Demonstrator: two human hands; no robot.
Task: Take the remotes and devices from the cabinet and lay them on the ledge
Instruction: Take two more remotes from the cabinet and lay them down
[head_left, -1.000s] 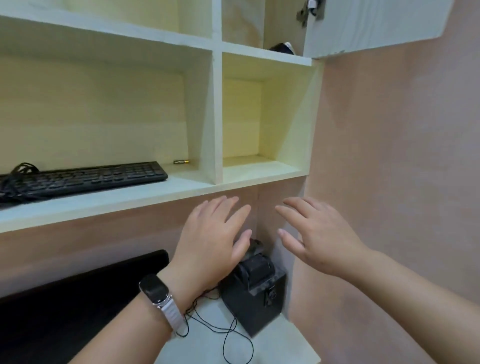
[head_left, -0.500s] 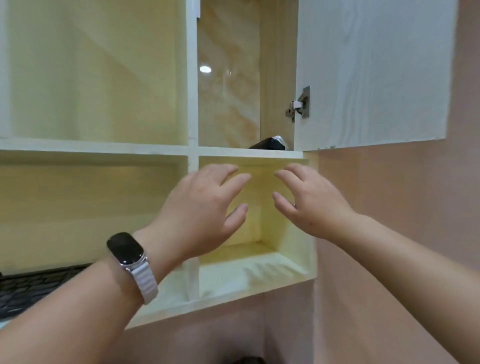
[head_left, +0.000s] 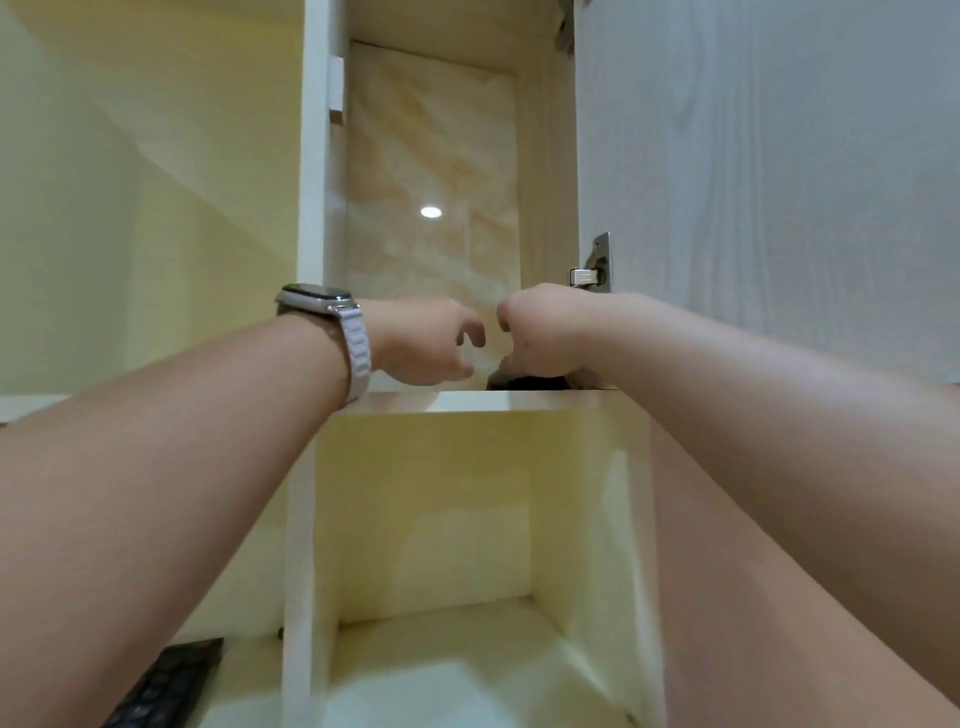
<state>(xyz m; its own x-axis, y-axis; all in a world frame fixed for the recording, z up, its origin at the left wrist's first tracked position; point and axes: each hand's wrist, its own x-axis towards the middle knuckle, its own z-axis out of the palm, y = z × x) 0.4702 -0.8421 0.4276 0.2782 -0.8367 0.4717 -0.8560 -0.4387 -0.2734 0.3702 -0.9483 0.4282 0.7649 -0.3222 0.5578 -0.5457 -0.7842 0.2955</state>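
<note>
The right hand (head_left: 540, 338) is resting on a dark, low device (head_left: 524, 383) that is lying at the front of the pale wooden cabinet shelf (head_left: 457, 401). Its fingers are hidden, so I cannot tell the grip. The left hand (head_left: 423, 340) is hovering just beside it, fingers loosely curled, holding nothing.

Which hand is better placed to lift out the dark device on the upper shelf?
Right. The right hand is directly over the dark device at the shelf edge, fingers curled down toward it, though any grip is hidden. The left hand is beside it, off to the device's left.
</note>
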